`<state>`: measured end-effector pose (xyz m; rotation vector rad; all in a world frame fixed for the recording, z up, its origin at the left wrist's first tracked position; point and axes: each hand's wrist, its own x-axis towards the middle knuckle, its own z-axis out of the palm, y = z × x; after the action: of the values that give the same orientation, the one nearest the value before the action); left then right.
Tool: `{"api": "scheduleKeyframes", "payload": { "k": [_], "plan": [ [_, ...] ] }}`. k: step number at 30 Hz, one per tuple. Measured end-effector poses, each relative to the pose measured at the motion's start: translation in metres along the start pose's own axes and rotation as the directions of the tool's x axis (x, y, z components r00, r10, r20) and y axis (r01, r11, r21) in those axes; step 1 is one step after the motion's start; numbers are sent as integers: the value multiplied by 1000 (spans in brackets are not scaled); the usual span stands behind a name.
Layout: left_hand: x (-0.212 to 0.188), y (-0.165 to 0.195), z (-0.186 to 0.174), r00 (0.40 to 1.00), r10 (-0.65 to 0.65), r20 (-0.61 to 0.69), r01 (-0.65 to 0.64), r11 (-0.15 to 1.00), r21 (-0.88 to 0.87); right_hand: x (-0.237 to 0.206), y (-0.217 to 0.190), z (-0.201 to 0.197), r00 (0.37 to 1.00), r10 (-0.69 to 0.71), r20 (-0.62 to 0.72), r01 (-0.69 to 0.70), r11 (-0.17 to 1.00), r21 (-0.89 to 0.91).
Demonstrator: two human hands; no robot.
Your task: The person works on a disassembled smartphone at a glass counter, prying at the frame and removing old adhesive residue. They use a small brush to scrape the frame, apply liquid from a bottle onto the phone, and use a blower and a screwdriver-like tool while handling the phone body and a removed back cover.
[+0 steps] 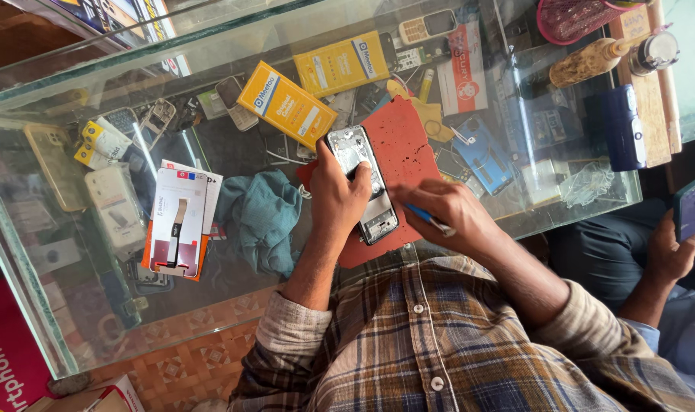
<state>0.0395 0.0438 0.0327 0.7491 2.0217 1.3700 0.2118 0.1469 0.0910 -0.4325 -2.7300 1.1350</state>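
The head camera looks straight down on a glass-topped bench [515, 221] with phones and parts in the case beneath. The left hand [338, 200] reaches forward from a rolled plaid cuff, forearm angled up and slightly right, and closes around the opened phone [363, 183]: thumb over the near long edge, fingers wrapped round the far one, pressing it flat. The phone lies lengthwise on a red mat [405, 149], its bare metal frame facing up, top end pointing away from the person. The right hand [447, 214] comes in from the right with the wrist bent, fingers curled shut on a thin blue tool [431, 220] whose tip points toward the phone's lower right edge. A teal cloth [263, 217] is bunched just left of the left wrist. Two yellow boxes [286, 103] lie beyond the phone. At the right edge another person's hand [672, 252] holds a dark phone [694, 204].
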Motion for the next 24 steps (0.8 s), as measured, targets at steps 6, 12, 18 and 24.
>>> {"api": "scheduleKeyframes", "payload": {
  "k": [6, 12, 18, 24],
  "plan": [
    [0, 0, 1, 1000, -15, -12, 15, 1000, -16, -12, -2, -5, 986, 89, 142, -97, 994, 49],
    [0, -3, 1, 1000, 10, -17, -11, 1000, -27, 12, 8, 2, 993, -104, -59, 109, 990, 85],
    [0, -4, 1, 1000, -3, -8, 3, 999, -52, -14, 2, -4, 966, 137, 220, -131, 990, -43],
    [-1, -9, -1, 997, 73, -30, -75, 996, -46, -45, 33, -21, 979, 144, -142, -132, 987, 90]
  ]
}}
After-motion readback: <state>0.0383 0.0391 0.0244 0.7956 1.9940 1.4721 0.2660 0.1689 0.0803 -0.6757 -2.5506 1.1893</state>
